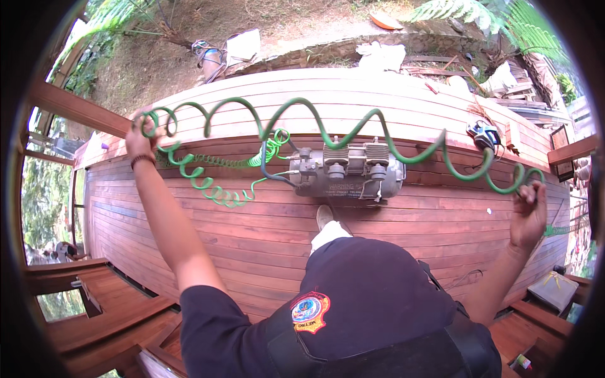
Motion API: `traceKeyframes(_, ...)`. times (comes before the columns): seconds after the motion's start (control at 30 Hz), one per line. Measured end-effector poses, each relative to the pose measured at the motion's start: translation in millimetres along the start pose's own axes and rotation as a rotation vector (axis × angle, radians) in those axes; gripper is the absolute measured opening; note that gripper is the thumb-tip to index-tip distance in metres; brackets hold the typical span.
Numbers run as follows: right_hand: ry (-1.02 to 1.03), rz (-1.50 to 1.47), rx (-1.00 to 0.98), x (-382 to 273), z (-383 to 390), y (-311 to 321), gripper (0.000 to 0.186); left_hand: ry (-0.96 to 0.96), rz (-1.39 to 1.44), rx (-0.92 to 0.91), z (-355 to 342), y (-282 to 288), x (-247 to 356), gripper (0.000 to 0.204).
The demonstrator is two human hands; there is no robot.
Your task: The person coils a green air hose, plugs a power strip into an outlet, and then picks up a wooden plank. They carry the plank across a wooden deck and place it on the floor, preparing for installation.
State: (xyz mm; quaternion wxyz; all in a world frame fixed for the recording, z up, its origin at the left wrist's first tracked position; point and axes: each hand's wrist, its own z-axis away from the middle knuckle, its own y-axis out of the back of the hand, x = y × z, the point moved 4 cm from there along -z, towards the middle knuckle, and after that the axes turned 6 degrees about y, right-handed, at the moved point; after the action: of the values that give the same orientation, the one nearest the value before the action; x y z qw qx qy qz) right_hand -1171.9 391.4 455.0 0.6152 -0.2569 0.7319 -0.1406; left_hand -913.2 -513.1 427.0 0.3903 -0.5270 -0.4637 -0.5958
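Left hand point(140, 142) curled closed around green coiled hose point(299, 101), its loops stretching toward three o'clock. Right hand point(528, 211) pinches the far stretch, hose running toward ten o'clock, past the compressor point(348, 171).

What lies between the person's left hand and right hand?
In the head view, a green coiled hose spans from the left hand to the right hand, partly crossing before the grey compressor.

The hose point(299, 101) is green, the compressor point(343, 185) grey.
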Motion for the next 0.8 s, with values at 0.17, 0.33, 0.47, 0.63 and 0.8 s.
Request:
traceKeyframes(0.17,-0.036,0.159,0.12,84.6,-28.8,-51.9,0.024,-0.111,0.054,-0.279,-98.3,-168.8,41.9,0.021)
traceKeyframes(0.33,-0.055,0.26,0.462,119.0,-37.2,-19.7,0.021,-0.084,-0.218,-0.658,-88.3,-370.4,-38.3,0.029)
traceKeyframes(0.47,-0.116,0.266,0.627,160.5,-27.8,44.4,0.019,0.084,-0.33,-0.957,-44.1,-472.6,-124.8,0.032)
traceKeyframes(0.63,-0.31,0.356,0.795,217.9,2.2,87.3,0.012,0.225,-0.412,-1.021,15.1,-539.4,-216.0,0.018)
traceKeyframes(0.8,-0.272,0.367,0.828,239.1,-25.0,75.5,0.037,0.168,-0.498,-1.082,44.6,-582.1,-222.0,0.017)
